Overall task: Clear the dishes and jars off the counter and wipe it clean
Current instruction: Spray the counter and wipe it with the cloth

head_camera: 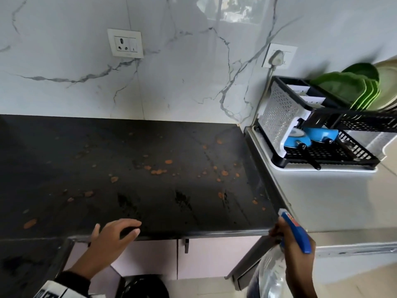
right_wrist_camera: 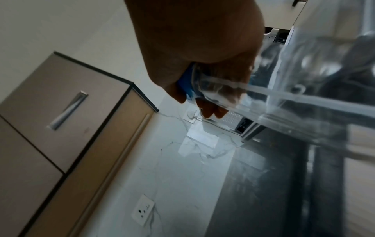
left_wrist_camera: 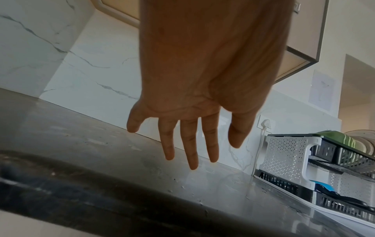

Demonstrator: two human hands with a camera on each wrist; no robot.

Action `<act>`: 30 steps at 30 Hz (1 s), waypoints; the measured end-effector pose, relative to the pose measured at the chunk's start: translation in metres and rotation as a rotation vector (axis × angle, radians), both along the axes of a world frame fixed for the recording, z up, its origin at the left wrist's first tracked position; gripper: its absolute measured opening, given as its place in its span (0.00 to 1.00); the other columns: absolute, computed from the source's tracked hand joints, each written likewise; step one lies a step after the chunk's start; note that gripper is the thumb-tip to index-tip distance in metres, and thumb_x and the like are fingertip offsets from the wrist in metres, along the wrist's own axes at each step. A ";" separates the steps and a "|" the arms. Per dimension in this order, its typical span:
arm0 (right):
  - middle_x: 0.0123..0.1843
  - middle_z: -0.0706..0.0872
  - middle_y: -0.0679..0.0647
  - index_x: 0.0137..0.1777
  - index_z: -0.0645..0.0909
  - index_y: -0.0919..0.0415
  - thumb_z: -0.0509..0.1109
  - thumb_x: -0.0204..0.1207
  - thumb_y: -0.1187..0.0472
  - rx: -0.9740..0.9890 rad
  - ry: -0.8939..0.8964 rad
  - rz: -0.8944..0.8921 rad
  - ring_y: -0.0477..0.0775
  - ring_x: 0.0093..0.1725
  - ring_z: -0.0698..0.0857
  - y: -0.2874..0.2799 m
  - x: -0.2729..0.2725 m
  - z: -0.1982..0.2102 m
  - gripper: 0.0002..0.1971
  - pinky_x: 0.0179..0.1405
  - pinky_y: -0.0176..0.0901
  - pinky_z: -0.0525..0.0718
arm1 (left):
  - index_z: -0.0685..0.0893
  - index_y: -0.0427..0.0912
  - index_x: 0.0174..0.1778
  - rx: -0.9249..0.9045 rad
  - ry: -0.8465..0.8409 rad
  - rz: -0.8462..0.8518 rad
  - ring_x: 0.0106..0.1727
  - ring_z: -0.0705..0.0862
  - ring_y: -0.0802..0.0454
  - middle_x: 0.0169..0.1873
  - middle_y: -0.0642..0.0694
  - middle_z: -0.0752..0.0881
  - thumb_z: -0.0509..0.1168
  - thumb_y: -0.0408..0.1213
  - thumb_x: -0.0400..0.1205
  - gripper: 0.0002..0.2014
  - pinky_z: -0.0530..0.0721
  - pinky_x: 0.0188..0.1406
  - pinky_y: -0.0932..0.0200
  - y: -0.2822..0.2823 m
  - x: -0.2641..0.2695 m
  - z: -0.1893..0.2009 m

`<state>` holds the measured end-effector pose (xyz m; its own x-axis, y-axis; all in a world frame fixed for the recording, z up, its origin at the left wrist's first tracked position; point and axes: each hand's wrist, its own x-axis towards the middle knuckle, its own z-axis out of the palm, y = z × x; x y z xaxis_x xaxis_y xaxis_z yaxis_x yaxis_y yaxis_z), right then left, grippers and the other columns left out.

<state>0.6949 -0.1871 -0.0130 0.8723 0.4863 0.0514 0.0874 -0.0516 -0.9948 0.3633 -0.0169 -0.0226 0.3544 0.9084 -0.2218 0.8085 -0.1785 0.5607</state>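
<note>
The black counter (head_camera: 133, 164) is bare of dishes and dotted with orange stains (head_camera: 158, 172) and wet streaks. My left hand (head_camera: 117, 232) hovers at the counter's front edge, empty, with its fingers (left_wrist_camera: 190, 150) straight and spread. My right hand (head_camera: 290, 237) grips the neck of a clear spray bottle (head_camera: 270, 274) with a blue trigger head (head_camera: 297, 234), held at the counter's front right corner. The nozzle points toward the counter. In the right wrist view the fingers (right_wrist_camera: 211, 110) wrap the clear spray bottle (right_wrist_camera: 304, 96).
A black and white dish rack (head_camera: 311, 130) stands right of the counter, holding green plates (head_camera: 352, 87) and blue-handled utensils (head_camera: 311, 136). Two wall sockets (head_camera: 125, 43) sit on the marble backsplash. Pale cabinet doors (head_camera: 150, 259) hang under the counter.
</note>
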 end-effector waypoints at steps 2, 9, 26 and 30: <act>0.25 0.82 0.55 0.35 0.80 0.66 0.67 0.78 0.58 0.069 0.011 -0.001 0.45 0.26 0.81 0.013 0.005 0.009 0.14 0.27 0.31 0.79 | 0.75 0.68 0.54 0.020 0.003 0.000 0.69 0.73 0.60 0.59 0.64 0.79 0.59 0.50 0.83 0.06 0.44 0.78 0.43 0.007 0.004 -0.001; 0.26 0.84 0.50 0.39 0.81 0.68 0.65 0.81 0.59 0.159 -0.008 0.048 0.44 0.28 0.82 0.042 0.006 0.041 0.13 0.28 0.30 0.80 | 0.69 0.74 0.47 0.005 -0.021 -0.014 0.70 0.72 0.60 0.58 0.66 0.78 0.59 0.51 0.83 0.08 0.43 0.77 0.41 0.032 0.001 -0.005; 0.32 0.85 0.55 0.35 0.81 0.57 0.71 0.74 0.51 0.311 0.325 0.079 0.54 0.34 0.85 0.134 -0.015 0.075 0.11 0.47 0.51 0.83 | 0.68 0.77 0.46 0.038 -0.096 0.032 0.69 0.72 0.63 0.54 0.69 0.75 0.54 0.61 0.79 0.03 0.45 0.79 0.39 0.085 -0.038 0.001; 0.31 0.86 0.53 0.36 0.81 0.58 0.68 0.77 0.53 0.352 0.299 0.097 0.49 0.32 0.86 0.156 -0.011 0.088 0.12 0.39 0.41 0.83 | 0.67 0.77 0.47 0.042 -0.098 0.033 0.71 0.71 0.63 0.55 0.70 0.75 0.59 0.53 0.82 0.09 0.44 0.79 0.40 0.099 -0.035 0.002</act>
<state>0.6840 -0.0311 0.0751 0.8250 0.5648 -0.0192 -0.2183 0.2872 -0.9327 0.3280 0.0819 -0.0204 0.3422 0.9277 -0.1491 0.7561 -0.1777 0.6298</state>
